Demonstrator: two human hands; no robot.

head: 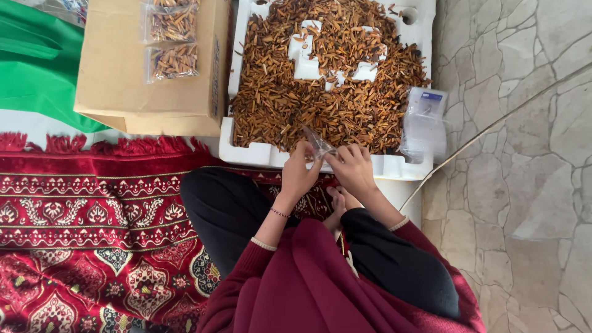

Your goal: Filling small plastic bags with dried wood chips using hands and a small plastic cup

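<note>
My left hand (298, 172) and my right hand (353, 169) meet at the near edge of a white foam tray (253, 151), both pinching one small clear plastic bag (319, 145) that looks empty. The tray holds a heap of brown dried sticks (290, 105). A stack of empty clear bags (424, 123) lies on the tray's right side, just beyond my right hand. I sit cross-legged in dark trousers and maroon sleeves, with a thin bracelet on my left wrist.
A cardboard box (117, 74) at the left carries filled clear packets of sticks (172, 60). Green cloth (31, 68) lies at the far left. A red patterned rug (92, 216) covers the floor under me; grey stone tiles (524, 154) lie to the right.
</note>
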